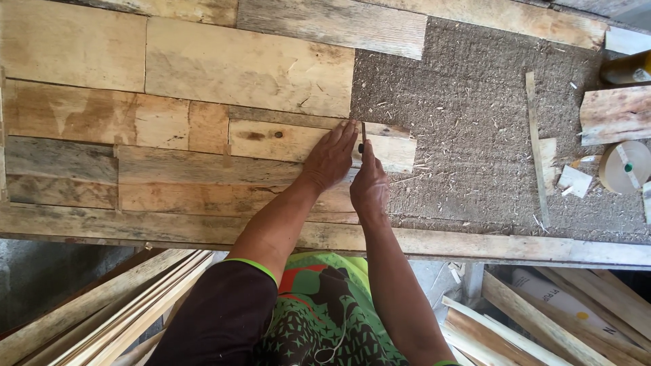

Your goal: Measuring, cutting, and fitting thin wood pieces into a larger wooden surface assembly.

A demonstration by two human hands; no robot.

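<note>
Workbench is a coarse brown fibre board (475, 135) framed by a pale wood rail along the near edge (475, 245). The left part is covered with a patchwork of reclaimed wood planks (169, 102), grey to yellow tones, butted edge to edge. The right part of the board is bare, littered with splinters and sawdust.

Left hand (330, 157) lies flat, fingers together, pressing down on a short pale plank (285, 141) at the patchwork's right edge; the plank's right end runs out onto the fibre board. Right hand (369, 184) is just beside it, touching, fingers closed on a thin dark pencil-like tool (363, 135) held upright with its tip on that plank, close to the left fingertips.

Far right: thin wood strip (534, 135) lying lengthwise, offcut block (614, 114), roll of tape (625, 167), small scraps near it.

Below the bench: bundles of thin slats to the left (129, 298) and to the right (542, 318). Person wears a green patterned garment.
</note>
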